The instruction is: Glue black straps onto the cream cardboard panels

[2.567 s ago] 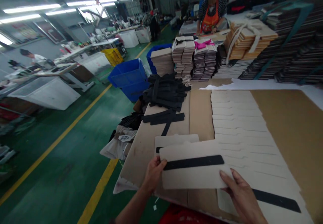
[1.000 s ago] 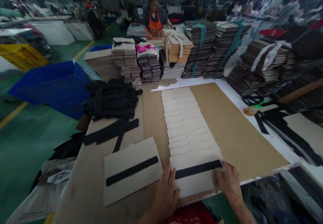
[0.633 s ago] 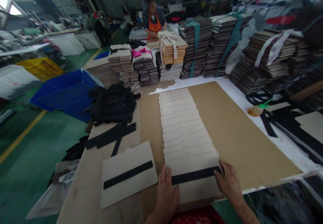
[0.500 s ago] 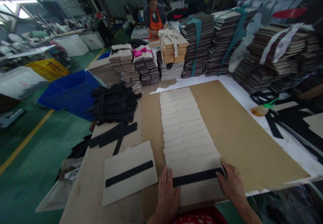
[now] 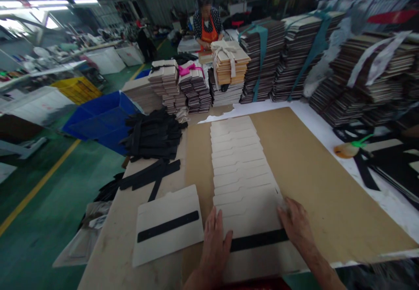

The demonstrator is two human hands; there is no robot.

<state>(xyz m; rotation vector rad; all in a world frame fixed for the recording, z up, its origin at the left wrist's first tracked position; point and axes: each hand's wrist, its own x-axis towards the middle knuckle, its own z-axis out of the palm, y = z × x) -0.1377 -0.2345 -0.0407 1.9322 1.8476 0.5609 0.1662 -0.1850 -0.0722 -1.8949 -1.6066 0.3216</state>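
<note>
**Right hand slid farther along the row's edge, off the strip's end**

Half a second ago my right hand (image 5: 296,224) was at the right end of the black strip (image 5: 258,240); now it sits beyond it, at the right edge of the row of overlapping pale panels (image 5: 240,168). Its fingers are half curled there, thumb apart; I cannot tell whether they pinch an edge. My left hand (image 5: 214,242) lies open along the row's left edge, thumb by the strip's left end, gripping nothing.

The strip lies across the nearest panel. The row runs from near to far over a brown board (image 5: 304,172) on the bench (image 5: 109,237). To the left lies a loose pale panel (image 5: 165,209) with its own black strip; farther left, black strips are heaped (image 5: 153,135).
</note>
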